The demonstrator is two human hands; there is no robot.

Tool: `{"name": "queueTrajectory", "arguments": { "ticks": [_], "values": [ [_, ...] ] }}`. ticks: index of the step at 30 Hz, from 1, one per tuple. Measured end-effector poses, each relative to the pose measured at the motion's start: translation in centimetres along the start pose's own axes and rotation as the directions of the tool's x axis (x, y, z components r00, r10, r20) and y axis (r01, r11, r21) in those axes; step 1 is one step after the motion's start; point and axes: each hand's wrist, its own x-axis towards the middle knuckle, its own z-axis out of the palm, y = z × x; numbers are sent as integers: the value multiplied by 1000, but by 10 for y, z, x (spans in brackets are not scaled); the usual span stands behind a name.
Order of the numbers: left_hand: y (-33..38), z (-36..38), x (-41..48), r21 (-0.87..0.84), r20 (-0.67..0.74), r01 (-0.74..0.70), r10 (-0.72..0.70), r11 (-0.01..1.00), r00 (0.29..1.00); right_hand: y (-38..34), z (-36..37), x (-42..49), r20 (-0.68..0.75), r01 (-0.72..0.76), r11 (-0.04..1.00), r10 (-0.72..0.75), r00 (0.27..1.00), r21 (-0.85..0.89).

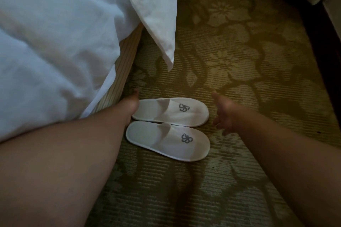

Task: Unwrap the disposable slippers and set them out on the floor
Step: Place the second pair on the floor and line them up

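Observation:
Two white disposable slippers lie side by side on the patterned carpet, toes pointing right, each with a grey emblem. The far slipper (170,111) is next to the near slipper (168,140), and their long edges almost touch. My left hand (132,104) is at the heel end of the far slipper, mostly hidden behind my forearm; its grip cannot be seen. My right hand (224,114) hovers just right of the toes, fingers spread and holding nothing. No wrapper is visible.
A bed with a white duvet (55,42) fills the left side; a duvet corner (162,38) hangs down above the slippers. The floral carpet (239,51) extends right and toward me. Dark furniture (323,61) stands along the right edge.

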Motion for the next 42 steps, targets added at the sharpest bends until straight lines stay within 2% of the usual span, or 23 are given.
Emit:
{"name": "queueTrajectory", "arguments": {
  "ticks": [4, 8, 13, 25, 31, 37, 42],
  "values": [
    [-4, 2, 8, -35, -12, -34, 33, 999, 999, -14, 1, 3, -9, 60, 996, -59, 998, 64],
    [-8, 2, 13, -76, -23, -38, 37, 996, 999, -15, 7, 6, -4, 50, 996, -49, 999, 81],
    [-9, 3, 19, -46, -82, -65, 61, 997, 995, -12, 12, 13, -14, 26, 996, -25, 1000, 81],
    [-9, 10, 16, -1, -67, -74, 73, 997, 995, -12, 18, 11, -22, 79, 987, -77, 997, 138],
    [-8, 10, 17, 15, -53, -35, 36, 999, 998, -11, 7, 4, 12, 22, 991, -24, 1000, 130],
    [-2, 13, 16, 79, -58, -46, 50, 996, 997, -7, 1, -4, 69, 41, 992, -50, 996, 120],
    [-11, 19, -22, 132, -42, -73, 80, 989, 996, -9, -3, -41, 113, 67, 992, -80, 990, 111]
  ]
}}
